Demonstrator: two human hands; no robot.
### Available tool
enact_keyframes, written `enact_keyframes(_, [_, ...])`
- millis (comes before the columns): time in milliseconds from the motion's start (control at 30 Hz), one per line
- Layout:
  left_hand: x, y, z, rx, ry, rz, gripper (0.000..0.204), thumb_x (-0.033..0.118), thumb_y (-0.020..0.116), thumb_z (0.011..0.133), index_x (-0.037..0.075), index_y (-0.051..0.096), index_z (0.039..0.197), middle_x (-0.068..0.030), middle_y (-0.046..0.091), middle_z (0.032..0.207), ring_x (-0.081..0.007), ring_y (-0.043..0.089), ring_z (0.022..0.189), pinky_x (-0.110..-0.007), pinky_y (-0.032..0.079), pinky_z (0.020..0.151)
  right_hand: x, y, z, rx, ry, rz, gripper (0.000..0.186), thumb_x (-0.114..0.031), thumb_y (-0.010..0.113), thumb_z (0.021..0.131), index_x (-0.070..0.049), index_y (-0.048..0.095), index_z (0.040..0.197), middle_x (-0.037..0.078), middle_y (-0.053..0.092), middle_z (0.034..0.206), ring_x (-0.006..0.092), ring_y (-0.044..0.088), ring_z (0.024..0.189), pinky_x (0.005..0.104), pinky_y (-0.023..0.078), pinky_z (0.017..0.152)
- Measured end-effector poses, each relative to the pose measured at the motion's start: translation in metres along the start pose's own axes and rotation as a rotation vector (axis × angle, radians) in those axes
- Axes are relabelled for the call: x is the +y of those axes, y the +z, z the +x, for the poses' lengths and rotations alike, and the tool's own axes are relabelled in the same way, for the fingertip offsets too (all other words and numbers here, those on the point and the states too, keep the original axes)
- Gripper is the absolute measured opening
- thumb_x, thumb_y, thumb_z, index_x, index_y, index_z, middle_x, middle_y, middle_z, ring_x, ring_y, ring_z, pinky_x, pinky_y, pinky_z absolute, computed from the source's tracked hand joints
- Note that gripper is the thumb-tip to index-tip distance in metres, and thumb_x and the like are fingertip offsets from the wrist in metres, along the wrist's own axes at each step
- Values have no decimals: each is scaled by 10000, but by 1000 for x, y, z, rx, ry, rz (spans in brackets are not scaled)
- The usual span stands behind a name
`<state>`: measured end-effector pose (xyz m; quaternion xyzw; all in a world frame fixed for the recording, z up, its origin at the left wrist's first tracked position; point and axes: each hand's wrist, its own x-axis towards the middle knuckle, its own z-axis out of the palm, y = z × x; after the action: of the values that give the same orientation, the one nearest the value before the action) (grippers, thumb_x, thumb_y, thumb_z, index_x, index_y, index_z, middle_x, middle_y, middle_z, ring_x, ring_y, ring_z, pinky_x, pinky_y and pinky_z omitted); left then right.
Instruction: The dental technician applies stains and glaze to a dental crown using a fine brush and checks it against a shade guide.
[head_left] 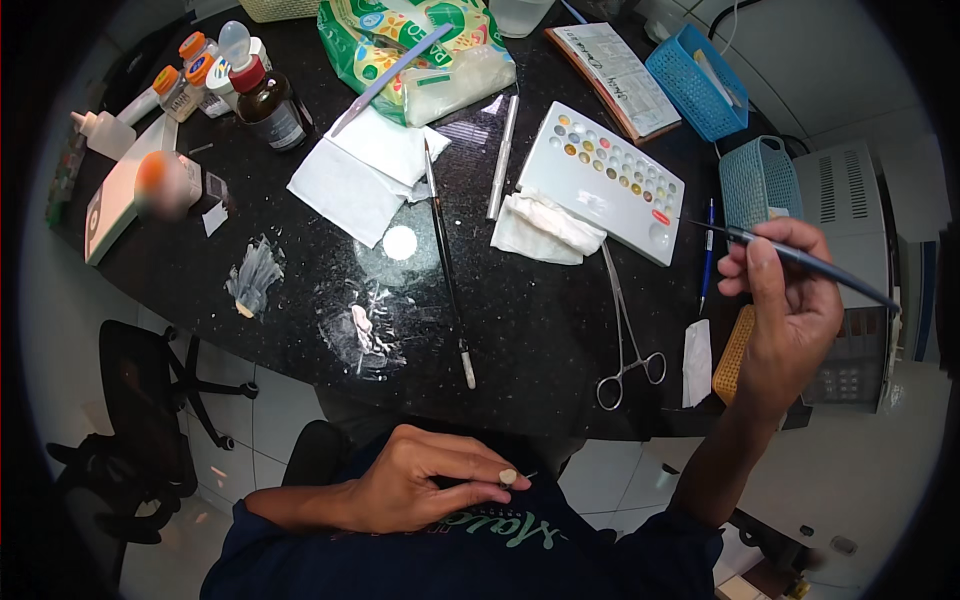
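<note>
In front of my chest, my left hand [430, 480] pinches a small cream tooth-like piece [508, 478] between thumb and fingers. A thin pin shows beside its fingertips. At the right, my right hand [785, 310] is raised with its fingers closed round a slim dark brush [825, 267]. The brush's fine tip points left, close to the near right corner of a white palette [600, 150]. Rows of small wells in the palette hold yellow, brown and pale colours. Against the palette's left end lies a folded white tissue [545, 228].
On the black table [300, 320] lie a long brush [445, 260], scissor-handled forceps [625, 340], a blue pen [708, 255] and a smear of white paste [370, 330]. Bottles [270, 110] stand far left; blue baskets [700, 85] stand far right. An office chair [150, 400] is at the left.
</note>
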<state>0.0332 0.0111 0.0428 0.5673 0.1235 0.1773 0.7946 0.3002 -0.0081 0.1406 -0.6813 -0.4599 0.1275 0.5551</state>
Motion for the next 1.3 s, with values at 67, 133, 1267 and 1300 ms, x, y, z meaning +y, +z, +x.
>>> enact_keyframes(67, [-3,-7,-3,32,-16,12,209,-47,662,769,-15,672,975,-172,672,957,-242,669,897,-301,570,779,3,23,19,-62,15,-12,124,-27,615,850,48,581,943,89,614,810,91,615,706,182,505,610])
enact_keyframes(133, [-6,-17,-5,45,15,124,197,-30,667,768,-13,675,964,-172,669,969,-244,667,906,-300,575,780,12,41,36,-132,7,-25,108,-28,625,842,42,599,920,80,617,813,86,612,710,179,503,607])
enact_keyframes(1267, [-12,-28,-4,106,61,182,161,-15,671,767,-34,677,927,-178,673,938,-250,671,882,-281,588,751,26,31,56,-80,-89,-14,135,-59,571,880,37,580,974,112,634,811,80,606,673,159,436,554])
enact_keyframes(1300, [-10,-27,-4,87,64,175,161,-15,671,767,-34,677,927,-178,673,938,-250,671,882,-281,588,751,26,23,53,-21,-116,-43,130,-59,566,881,34,581,971,109,631,816,79,603,672,160,433,552])
